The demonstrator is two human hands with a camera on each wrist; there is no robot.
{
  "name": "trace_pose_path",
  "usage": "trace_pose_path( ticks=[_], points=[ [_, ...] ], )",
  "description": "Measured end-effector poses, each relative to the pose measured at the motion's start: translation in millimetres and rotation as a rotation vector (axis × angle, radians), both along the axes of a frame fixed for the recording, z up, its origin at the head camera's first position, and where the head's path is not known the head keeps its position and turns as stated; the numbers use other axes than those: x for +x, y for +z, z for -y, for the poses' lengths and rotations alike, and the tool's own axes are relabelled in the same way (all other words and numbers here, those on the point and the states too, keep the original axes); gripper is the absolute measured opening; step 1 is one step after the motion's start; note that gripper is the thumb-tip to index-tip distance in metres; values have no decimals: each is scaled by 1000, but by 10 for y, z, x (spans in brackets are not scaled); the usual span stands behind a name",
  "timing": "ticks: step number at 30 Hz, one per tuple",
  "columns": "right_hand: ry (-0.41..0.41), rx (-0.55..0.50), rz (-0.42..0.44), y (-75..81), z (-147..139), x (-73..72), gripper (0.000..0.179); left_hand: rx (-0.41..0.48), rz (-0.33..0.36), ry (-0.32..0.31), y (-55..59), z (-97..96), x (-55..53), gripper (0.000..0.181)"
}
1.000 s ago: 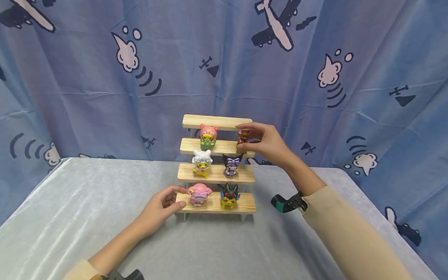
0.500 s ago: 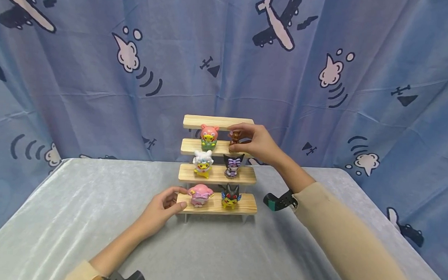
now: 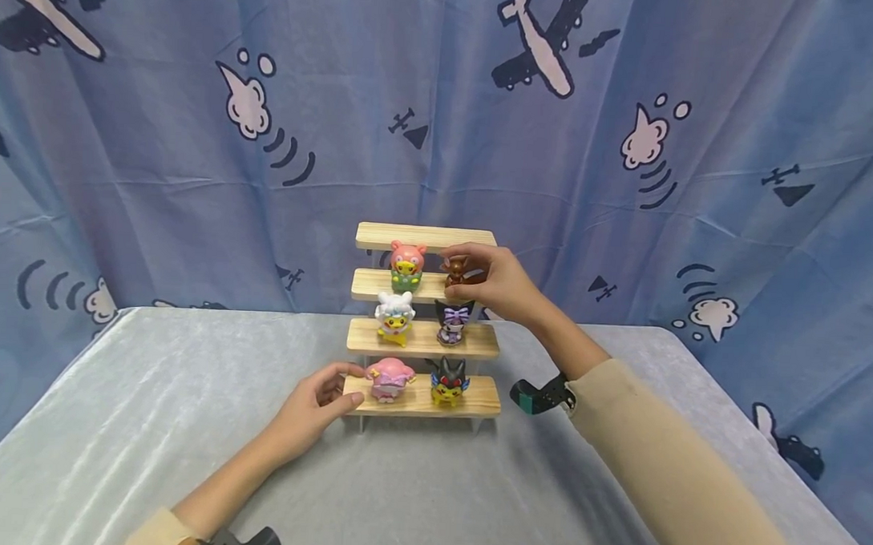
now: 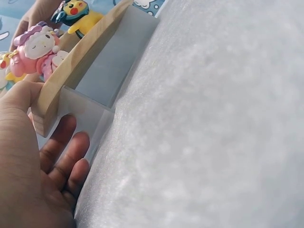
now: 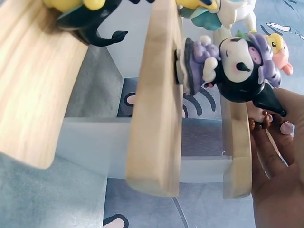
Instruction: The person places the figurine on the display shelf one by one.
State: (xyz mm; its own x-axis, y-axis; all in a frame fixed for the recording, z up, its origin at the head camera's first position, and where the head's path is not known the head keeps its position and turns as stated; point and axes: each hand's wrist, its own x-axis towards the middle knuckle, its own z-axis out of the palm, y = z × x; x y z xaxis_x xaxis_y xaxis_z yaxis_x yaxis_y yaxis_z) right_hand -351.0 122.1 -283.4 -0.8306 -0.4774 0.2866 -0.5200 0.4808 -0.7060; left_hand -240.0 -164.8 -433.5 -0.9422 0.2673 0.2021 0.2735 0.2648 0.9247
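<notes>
My right hand (image 3: 504, 284) holds a small brown figurine (image 3: 455, 271) between thumb and fingers, at the right of the second shelf from the top of a wooden stepped display stand (image 3: 426, 238). The right wrist view mostly hides that figurine behind a black-and-purple figurine (image 5: 237, 66). At the stand's lower left, my left hand (image 3: 312, 404) grips the end of the bottom shelf, thumb at the board's edge. In the left wrist view its other fingers (image 4: 71, 147) curl beside the clear side support (image 4: 85, 109). A pink figurine (image 3: 389, 379) stands close to this hand.
A pink-and-green figurine (image 3: 405, 267) shares the brown one's shelf. Below it is a white-hooded figurine (image 3: 395, 317); a black-hooded yellow figurine (image 3: 448, 381) stands on the bottom shelf. The stand is on a pale cloth-covered table (image 3: 429, 489), before a blue patterned curtain (image 3: 325, 140).
My right hand has moved left along the shelf with the brown figurine, mostly in the first half second, then hardly at all. The left hand has stayed at the bottom shelf.
</notes>
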Motion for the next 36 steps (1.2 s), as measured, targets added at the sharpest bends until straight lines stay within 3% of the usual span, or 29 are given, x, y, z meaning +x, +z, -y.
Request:
trace_pose_path(
  ticks=[11, 19, 24, 32, 36],
  points=[
    [0, 13, -15, -31, 33, 20, 52, 3, 18, 6, -31, 45, 25, 34],
    [-26, 52, -35, 32, -6, 7, 52, 9, 1, -3, -33, 53, -42, 34],
    [-20, 80, -38, 118, -127, 16, 54, -7, 0, -45, -47, 42, -89, 34],
    [-48, 159, -117, 185, -305, 160, 48, -105, 40, -139, 88, 174, -183, 37],
    [-79, 215, -187, 193, -358, 250, 46, -187, 36, -146, 183, 253, -208, 36]
  ],
)
